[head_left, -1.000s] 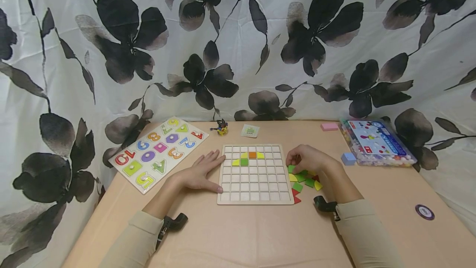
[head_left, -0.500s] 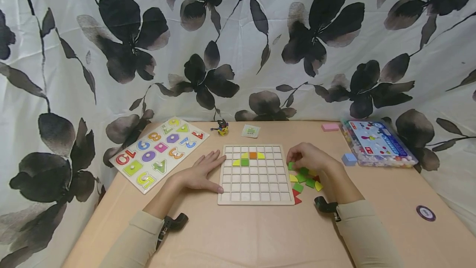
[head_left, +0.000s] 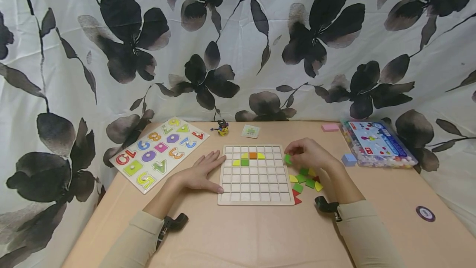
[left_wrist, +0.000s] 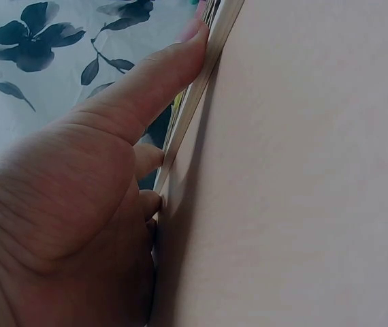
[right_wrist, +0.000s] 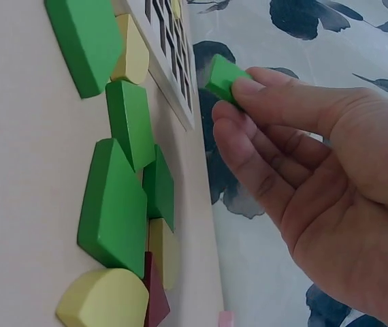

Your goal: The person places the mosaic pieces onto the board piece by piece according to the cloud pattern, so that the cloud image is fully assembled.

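Observation:
A pale grid board [head_left: 256, 183] lies mid-table, with an orange tile [head_left: 253, 155], a green tile [head_left: 244, 162] and several yellow tiles in its upper cells. My left hand [head_left: 198, 173] rests at the board's left edge, fingers straight, its thumb [left_wrist: 173, 65] touching the rim in the left wrist view. Between thumb and fingertips my right hand [head_left: 310, 154] pinches a green block [right_wrist: 222, 76], held up just off the board's right edge. Beneath that hand lies a loose pile of green, yellow and red blocks; one green block [right_wrist: 112, 211] shows close up in the right wrist view.
At left lies a number-and-shape puzzle board [head_left: 160, 152]. Behind the grid are a small figurine [head_left: 222, 127] and a square card [head_left: 251, 131]. On the right are a pink block [head_left: 329, 127], a blue block [head_left: 348, 159], a plastic box [head_left: 379, 142] and a round disc [head_left: 425, 213].
My right hand has lifted slightly from the pile, bringing the green block up and a little left toward the board's edge. The left hand has stayed in place.

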Tool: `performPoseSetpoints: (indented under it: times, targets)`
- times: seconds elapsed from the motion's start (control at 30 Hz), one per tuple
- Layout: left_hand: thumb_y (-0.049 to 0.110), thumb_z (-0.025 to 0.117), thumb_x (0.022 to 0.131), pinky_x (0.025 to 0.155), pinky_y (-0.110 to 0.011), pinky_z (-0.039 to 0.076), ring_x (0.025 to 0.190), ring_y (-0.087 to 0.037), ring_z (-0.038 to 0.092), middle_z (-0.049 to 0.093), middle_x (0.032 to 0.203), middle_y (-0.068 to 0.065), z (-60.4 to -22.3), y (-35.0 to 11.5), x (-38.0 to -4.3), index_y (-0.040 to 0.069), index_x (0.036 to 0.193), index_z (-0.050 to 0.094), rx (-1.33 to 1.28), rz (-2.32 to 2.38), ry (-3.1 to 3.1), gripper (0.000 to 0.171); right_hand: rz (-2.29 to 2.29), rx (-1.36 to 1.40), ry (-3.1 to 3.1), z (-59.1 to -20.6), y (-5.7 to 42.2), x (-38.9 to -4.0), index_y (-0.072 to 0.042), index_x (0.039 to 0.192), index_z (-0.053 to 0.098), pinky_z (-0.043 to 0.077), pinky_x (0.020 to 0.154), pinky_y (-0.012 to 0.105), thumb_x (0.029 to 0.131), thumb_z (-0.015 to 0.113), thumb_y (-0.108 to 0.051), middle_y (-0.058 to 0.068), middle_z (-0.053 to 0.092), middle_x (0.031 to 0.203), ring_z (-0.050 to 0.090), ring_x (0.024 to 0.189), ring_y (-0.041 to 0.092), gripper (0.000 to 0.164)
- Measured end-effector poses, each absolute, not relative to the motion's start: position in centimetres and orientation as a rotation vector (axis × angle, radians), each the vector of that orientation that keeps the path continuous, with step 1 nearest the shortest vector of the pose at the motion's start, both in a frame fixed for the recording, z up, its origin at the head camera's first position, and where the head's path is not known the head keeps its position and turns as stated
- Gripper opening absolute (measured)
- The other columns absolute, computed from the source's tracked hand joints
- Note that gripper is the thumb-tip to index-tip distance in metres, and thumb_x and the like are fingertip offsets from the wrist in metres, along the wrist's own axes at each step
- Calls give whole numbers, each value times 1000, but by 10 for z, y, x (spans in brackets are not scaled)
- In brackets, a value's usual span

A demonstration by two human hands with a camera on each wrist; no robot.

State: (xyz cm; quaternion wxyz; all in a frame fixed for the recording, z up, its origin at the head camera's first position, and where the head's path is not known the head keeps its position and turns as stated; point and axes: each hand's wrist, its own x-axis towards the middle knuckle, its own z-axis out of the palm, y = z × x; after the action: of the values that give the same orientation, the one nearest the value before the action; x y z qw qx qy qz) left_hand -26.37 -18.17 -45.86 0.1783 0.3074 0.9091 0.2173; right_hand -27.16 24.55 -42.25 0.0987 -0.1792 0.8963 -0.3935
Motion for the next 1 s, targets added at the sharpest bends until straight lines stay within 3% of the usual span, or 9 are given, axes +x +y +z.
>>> performPoseSetpoints:
  times: [0.33, 0.6, 1.0]
  targets:
    - [68, 77, 82, 131, -55, -5, 163, -34, -7, -4, 176, -13, -459, -181, -264, 21, 169, 15, 879, 608, 2576, 117, -1276, -594, 2702, -423, 228, -271, -9, 119, 74, 51, 81, 23, 94, 72, -3, 9, 68, 103, 58, 95, 24, 26]
    - [68, 77, 81, 132, -55, -5, 163, -34, -7, -4, 176, -13, -459, -181, -264, 22, 169, 16, 872, 610, 2578, 116, -1369, -583, 2693, -426, 202, -271, -4, 115, 75, 54, 75, 19, 91, 80, -9, 8, 70, 97, 61, 88, 22, 24]
    - [68, 77, 81, 131, -55, -5, 163, -34, -7, -3, 176, -14, -460, -181, -264, 20, 169, 16, 877, 613, 2581, 117, -1457, -544, 2656, -433, 167, -267, -4, 112, 74, 54, 71, 20, 91, 79, -7, 8, 69, 95, 61, 86, 23, 21]
